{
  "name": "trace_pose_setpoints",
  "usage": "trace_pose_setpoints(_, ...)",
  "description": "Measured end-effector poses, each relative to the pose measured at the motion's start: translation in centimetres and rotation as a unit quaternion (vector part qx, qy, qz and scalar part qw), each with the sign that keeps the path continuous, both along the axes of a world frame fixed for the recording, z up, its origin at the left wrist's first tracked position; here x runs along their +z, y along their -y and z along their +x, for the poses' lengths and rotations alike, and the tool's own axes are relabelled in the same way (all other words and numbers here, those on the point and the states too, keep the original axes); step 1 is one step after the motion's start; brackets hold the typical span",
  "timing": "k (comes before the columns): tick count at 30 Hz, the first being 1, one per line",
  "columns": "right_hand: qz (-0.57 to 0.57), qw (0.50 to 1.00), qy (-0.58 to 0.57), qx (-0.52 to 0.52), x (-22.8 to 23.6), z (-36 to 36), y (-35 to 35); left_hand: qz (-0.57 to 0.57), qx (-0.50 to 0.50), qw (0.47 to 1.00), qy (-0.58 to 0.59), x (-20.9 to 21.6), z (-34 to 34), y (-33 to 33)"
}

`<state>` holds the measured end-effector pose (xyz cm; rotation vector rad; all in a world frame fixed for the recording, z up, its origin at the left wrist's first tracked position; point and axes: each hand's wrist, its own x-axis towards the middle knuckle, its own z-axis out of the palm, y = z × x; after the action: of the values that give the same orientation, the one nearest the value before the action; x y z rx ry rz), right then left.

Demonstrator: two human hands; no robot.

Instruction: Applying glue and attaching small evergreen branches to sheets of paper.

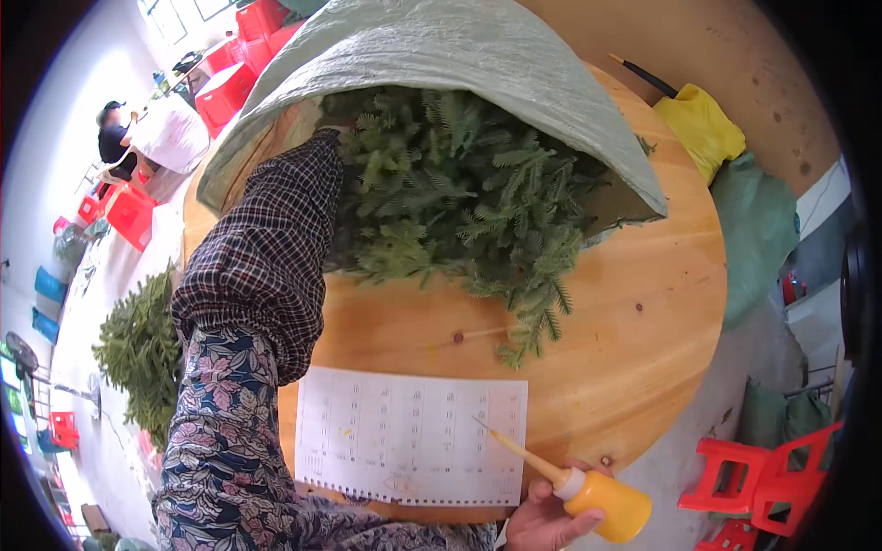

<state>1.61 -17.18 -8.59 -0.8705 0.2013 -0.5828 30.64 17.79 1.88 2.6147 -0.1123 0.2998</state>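
Note:
My left arm, in a checked oversleeve [253,234], reaches into the mouth of a pale green woven sack [441,46]. That hand is hidden among the green artificial fir branches [441,188] that fill the opening, so its fingers do not show. One branch hangs out of the sack over the tabletop. My right hand [542,525], at the near edge of the table, is closed round a yellow squeeze bottle [614,505]. The bottle lies tilted, its long thin nozzle pointing up and left over a spiral-bound calendar sheet [409,436].
Everything rests on a round wooden table [643,331]. More fir branches [138,354] are at the left, below the table edge. Red stools [763,482] stand at lower right. A yellow bag [703,133] and green sack [753,230] lie beyond the right edge. A person [115,138] sits far left.

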Motion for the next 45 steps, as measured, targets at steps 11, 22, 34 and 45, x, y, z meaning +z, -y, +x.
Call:
trace_pose_setpoints(11, 0.041, 0.992, 0.050, 0.112, 0.6, 5.7, 0.5, 0.086, 0.062, 0.994, 0.038, -0.5, 1.1, -1.7)
trace_pose_setpoints(22, 0.025, 0.996, 0.037, 0.082, 1.4, 9.9, 2.2, 0.016, 0.010, 0.973, 0.228, -2.8, 1.1, -3.1)
trace_pose_setpoints(34, -0.003, 0.997, 0.022, 0.070, 1.4, 11.4, 4.4, 0.154, -0.045, 0.926, 0.342, -4.8, -11.1, 11.5)
trace_pose_setpoints(45, -0.011, 0.997, 0.036, 0.069, 2.0, 11.4, 3.8, 0.124, -0.118, 0.932, 0.320, -3.9, -10.3, 14.9)
